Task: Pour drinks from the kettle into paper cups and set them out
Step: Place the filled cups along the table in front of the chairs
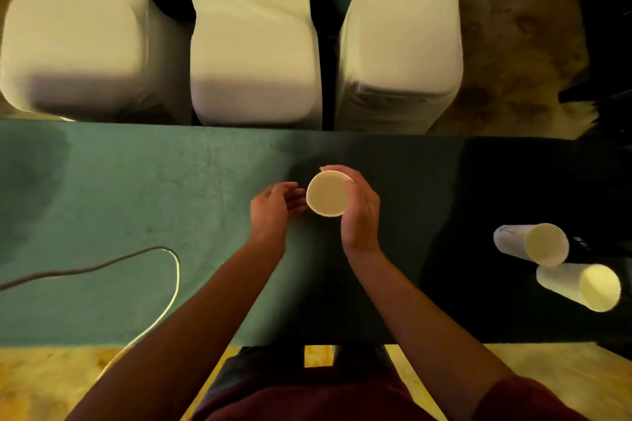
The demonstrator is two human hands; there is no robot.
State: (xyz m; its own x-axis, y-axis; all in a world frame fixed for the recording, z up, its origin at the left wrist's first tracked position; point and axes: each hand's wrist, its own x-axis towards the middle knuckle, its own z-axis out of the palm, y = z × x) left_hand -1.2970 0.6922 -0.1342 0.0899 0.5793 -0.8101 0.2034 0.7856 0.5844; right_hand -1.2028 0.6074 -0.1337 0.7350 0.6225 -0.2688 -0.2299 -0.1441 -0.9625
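Note:
My right hand (360,212) is wrapped around a white paper cup (327,194) over the middle of the green table (136,202). The cup's round mouth faces up toward me. My left hand (275,210) hovers just left of the cup with its fingers apart, near the cup's side but not clearly touching it. Two more paper cups stand on the dark right part of the table, one (531,244) slightly farther and one (579,285) nearer the front edge. No kettle is in view.
A grey and white cord (147,284) loops across the left half of the table and drops over its front edge. Three white chairs with purple bands (253,44) stand close against the table's far edge. A dark wet-looking patch (32,164) marks the cloth at far left.

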